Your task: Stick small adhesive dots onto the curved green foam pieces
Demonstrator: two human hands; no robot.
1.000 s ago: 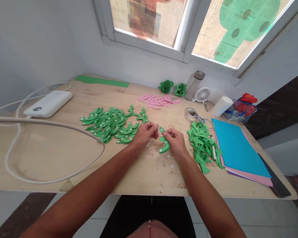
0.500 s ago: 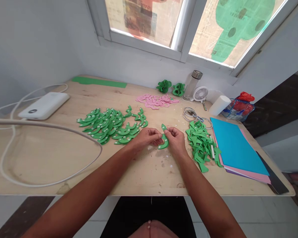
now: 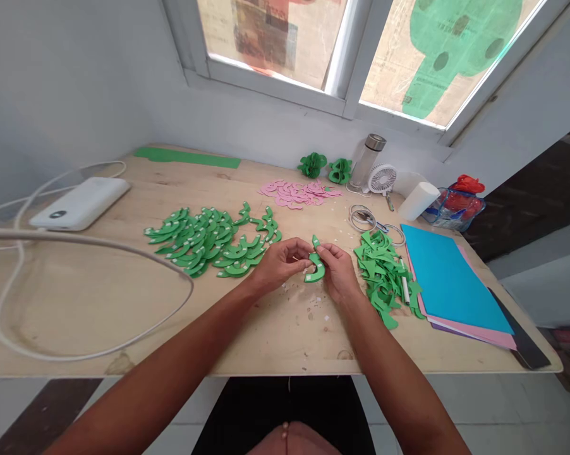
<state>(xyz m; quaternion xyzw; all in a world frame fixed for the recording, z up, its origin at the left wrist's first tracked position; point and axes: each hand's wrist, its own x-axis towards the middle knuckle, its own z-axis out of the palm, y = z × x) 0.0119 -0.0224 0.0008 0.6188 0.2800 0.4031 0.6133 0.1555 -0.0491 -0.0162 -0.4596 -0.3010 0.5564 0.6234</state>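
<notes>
Curved green cutout [image 3: 316,270] held up over the wooden table [image 3: 266,341], between the two hands.
Cutout clamped between thumb and fingers of right hand [image 3: 335,264]; left hand [image 3: 285,260] at its edge, thumb and fingertips close together, grip unclear. Green pieces [image 3: 202,237] heaped to the left; green scraps [image 3: 382,272] piled to the right.
</notes>
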